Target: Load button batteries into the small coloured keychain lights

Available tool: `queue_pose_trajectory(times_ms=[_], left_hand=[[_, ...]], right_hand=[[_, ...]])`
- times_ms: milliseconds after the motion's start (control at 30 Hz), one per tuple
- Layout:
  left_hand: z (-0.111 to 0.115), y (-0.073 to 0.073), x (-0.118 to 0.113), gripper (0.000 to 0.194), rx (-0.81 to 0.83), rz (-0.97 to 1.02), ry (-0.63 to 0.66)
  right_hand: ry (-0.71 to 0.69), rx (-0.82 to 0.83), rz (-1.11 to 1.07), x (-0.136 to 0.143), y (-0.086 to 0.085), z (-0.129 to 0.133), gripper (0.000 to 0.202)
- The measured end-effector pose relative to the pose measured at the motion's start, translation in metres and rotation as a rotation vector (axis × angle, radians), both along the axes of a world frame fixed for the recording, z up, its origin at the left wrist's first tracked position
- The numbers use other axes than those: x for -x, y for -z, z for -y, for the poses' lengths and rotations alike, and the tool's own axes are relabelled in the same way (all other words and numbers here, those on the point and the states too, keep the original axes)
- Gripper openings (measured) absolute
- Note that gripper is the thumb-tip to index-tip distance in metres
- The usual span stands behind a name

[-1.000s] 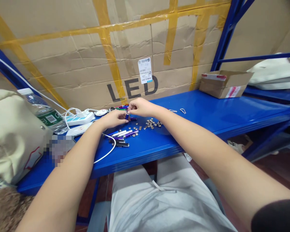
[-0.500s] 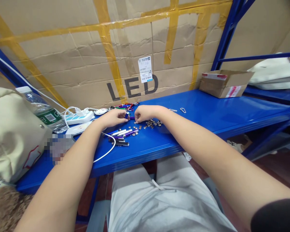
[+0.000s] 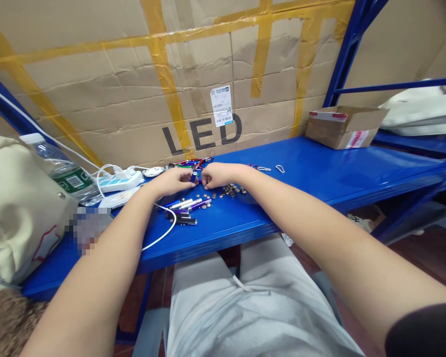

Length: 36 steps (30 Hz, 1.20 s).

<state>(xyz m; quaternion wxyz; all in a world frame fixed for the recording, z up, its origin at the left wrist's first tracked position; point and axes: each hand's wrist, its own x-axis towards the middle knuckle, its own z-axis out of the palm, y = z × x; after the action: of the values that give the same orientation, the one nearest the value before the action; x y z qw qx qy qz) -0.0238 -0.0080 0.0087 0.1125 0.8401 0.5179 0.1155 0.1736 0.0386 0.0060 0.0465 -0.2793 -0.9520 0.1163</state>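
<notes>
My left hand (image 3: pixel 174 181) is closed around a short blue metal tube (image 3: pixel 194 177), its end pointing up between thumb and fingers. Just to its right, my right hand (image 3: pixel 220 175) has its fingers pinched together close to the tube; whatever is between them is too small to make out. Small round button cells (image 3: pixel 231 190) lie scattered below and right of that hand. Nearer the table edge rest several slim metal tubes, among them a silver one (image 3: pixel 190 204), a purple one (image 3: pixel 202 204) and a black one (image 3: pixel 186 221).
Behind my hands is a pile of coloured carabiner pieces (image 3: pixel 196 162), with a silver carabiner (image 3: pixel 280 169) to the right. A white power strip (image 3: pixel 121 181), a cable, a bottle (image 3: pixel 72 176) and a cream bag (image 3: pixel 18 198) crowd the left. A small cardboard box (image 3: pixel 344 129) stands far right.
My right hand has moved slightly left, from beside the loose button cells towards the blue tube. My left hand keeps its hold on the tube.
</notes>
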Motion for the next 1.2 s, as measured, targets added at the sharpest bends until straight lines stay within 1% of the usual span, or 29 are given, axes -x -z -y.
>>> queue_pose_trajectory(times_ms=[133, 267, 367, 467, 600, 667, 733, 800, 900, 1067, 1133, 1200], left_hand=[[-0.003, 0.001, 0.002, 0.033, 0.033, 0.01, 0.008], [-0.004, 0.002, 0.003, 0.03, 0.03, 0.01, 0.006], [-0.003, 0.003, 0.003, 0.03, 0.02, 0.022, 0.006], [-0.003, 0.002, 0.003, 0.031, 0.009, 0.039, 0.008], [-0.002, 0.001, 0.002, 0.031, -0.005, 0.008, -0.005], [-0.002, 0.0, 0.002, 0.03, -0.011, -0.003, -0.005], [-0.002, 0.0, 0.002, 0.03, -0.017, -0.003, -0.005], [-0.003, 0.001, 0.003, 0.03, -0.007, 0.01, -0.002], [-0.005, 0.003, 0.004, 0.033, 0.037, 0.053, 0.003], [-0.007, 0.005, 0.006, 0.037, 0.088, 0.119, 0.002], [-0.005, 0.004, 0.004, 0.038, 0.103, 0.149, 0.0], [-0.002, 0.002, 0.002, 0.036, 0.093, 0.158, -0.02]], right_hand=[[-0.032, 0.016, -0.011, 0.0, -0.003, 0.003, 0.015], [-0.052, 0.058, -0.008, -0.004, -0.005, 0.003, 0.01], [-0.017, 0.022, -0.048, -0.007, -0.005, 0.0, 0.019], [-0.019, -0.02, -0.079, -0.005, -0.001, -0.004, 0.03], [-0.041, 0.027, -0.045, 0.001, 0.006, -0.008, 0.023], [-0.034, 0.035, -0.052, 0.001, 0.006, -0.008, 0.021], [-0.014, 0.005, -0.127, -0.002, 0.003, -0.007, 0.021], [0.005, -0.044, -0.271, -0.005, -0.001, -0.007, 0.022], [-0.015, -0.07, -0.453, -0.005, -0.004, -0.007, 0.023], [-0.076, -0.049, -0.505, 0.001, -0.001, -0.006, 0.02], [-0.07, -0.046, -0.508, -0.002, -0.003, -0.006, 0.022], [-0.02, -0.054, -0.517, -0.011, -0.009, -0.01, 0.028]])
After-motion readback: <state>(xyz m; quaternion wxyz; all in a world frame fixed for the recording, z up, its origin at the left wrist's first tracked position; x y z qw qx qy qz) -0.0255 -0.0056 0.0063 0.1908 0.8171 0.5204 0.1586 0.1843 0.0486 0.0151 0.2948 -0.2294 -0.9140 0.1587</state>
